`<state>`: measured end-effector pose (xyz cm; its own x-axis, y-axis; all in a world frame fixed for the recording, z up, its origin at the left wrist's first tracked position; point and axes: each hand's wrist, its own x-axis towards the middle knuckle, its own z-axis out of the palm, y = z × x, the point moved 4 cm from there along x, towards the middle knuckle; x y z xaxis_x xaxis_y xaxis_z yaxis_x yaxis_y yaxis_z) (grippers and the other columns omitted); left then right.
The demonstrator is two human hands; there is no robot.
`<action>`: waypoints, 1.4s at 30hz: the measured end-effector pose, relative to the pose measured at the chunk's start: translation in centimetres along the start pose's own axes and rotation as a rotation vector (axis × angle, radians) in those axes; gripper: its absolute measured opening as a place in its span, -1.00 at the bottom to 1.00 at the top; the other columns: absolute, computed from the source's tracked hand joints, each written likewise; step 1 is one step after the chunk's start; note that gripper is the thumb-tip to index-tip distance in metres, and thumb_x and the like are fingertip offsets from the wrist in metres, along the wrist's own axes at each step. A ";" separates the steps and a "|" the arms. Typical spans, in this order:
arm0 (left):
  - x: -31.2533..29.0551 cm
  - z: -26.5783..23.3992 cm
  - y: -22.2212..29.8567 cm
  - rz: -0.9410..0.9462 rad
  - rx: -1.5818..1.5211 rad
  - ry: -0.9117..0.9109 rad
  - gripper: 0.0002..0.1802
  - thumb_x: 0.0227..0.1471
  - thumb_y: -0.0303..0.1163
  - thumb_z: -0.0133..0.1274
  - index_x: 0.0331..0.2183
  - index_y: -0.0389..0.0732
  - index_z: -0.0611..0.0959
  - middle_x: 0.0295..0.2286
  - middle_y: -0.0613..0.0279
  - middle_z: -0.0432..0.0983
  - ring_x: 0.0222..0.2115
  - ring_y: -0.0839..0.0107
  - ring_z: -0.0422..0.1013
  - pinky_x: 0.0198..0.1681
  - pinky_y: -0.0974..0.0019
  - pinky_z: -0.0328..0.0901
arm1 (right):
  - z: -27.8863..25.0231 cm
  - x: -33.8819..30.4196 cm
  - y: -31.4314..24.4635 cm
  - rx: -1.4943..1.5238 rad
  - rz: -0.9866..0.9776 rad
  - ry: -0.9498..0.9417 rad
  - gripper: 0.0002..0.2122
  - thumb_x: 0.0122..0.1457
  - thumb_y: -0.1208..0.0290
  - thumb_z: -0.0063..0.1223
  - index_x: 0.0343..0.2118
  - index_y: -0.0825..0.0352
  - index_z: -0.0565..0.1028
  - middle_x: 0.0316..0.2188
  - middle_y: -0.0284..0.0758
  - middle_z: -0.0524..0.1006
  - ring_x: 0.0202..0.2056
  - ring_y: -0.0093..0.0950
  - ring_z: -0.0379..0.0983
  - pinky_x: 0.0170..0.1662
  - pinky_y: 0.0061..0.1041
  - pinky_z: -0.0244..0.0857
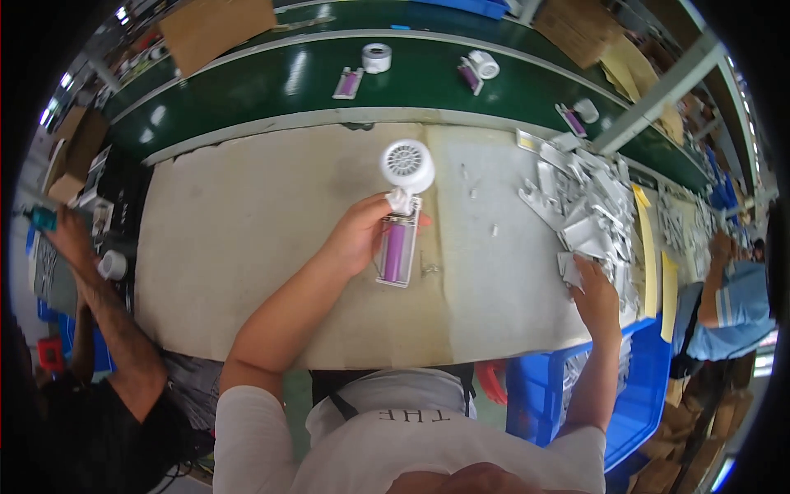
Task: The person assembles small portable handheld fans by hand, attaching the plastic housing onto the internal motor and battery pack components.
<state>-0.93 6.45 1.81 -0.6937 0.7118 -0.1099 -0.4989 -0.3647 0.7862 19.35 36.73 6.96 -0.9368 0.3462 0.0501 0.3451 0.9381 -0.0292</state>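
Note:
My left hand (358, 235) is closed around the neck and open handle of a small handheld fan (407, 169). The fan's white round head with its slotted grille points away from me, and a purple cylindrical battery (394, 252) lies in the uncovered handle. At the right of the table, my right hand (594, 292) pinches a white plastic piece (569, 268) at the near edge of a heap of white and grey plastic parts (588, 193). Its fingertips are partly hidden.
Beyond the table runs a green conveyor (271, 74) carrying several similar fan units (347, 84). A blue crate (535, 395) with more parts stands at lower right. Co-workers sit at left (123, 317) and right (732, 305). A metal post (658, 95) slants at far right.

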 end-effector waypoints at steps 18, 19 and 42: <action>-4.2 -0.7 1.6 0.380 -0.097 0.064 -0.60 0.07 -0.39 -0.10 -0.03 -0.26 0.34 -0.05 0.08 0.32 -0.10 0.27 0.33 -0.12 0.19 0.33 | -1.2 4.5 -18.9 0.560 -0.733 0.259 -0.63 -0.09 0.72 -0.07 -0.15 0.31 0.43 -0.14 -0.19 0.40 -0.16 -0.27 0.36 -0.09 -0.45 0.26; -4.1 -0.3 1.3 0.381 -0.099 0.059 -0.60 0.07 -0.39 -0.10 -0.03 -0.26 0.34 -0.05 0.08 0.32 -0.10 0.27 0.33 -0.12 0.19 0.33 | -1.3 4.8 -20.1 0.831 -0.706 0.181 -0.68 -0.04 0.70 -0.07 -0.17 0.32 0.44 -0.15 -0.20 0.40 -0.17 -0.30 0.36 -0.10 -0.48 0.26; -4.7 0.4 1.2 0.529 0.066 0.101 -0.52 0.01 -0.48 -0.05 0.00 -0.24 0.27 -0.04 0.04 0.27 -0.01 0.20 0.24 -0.01 0.04 0.22 | -1.4 5.0 -24.4 0.605 -0.873 0.580 -0.62 -0.17 0.75 -0.01 -0.21 0.33 0.38 -0.29 -0.26 0.44 -0.25 -0.28 0.37 -0.20 -0.40 0.29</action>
<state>1.99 2.94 3.51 -0.8893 0.3790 0.2558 -0.0369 -0.6171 0.7861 6.34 15.54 9.32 -0.6220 -0.3028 0.7221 -0.6189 0.7550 -0.2166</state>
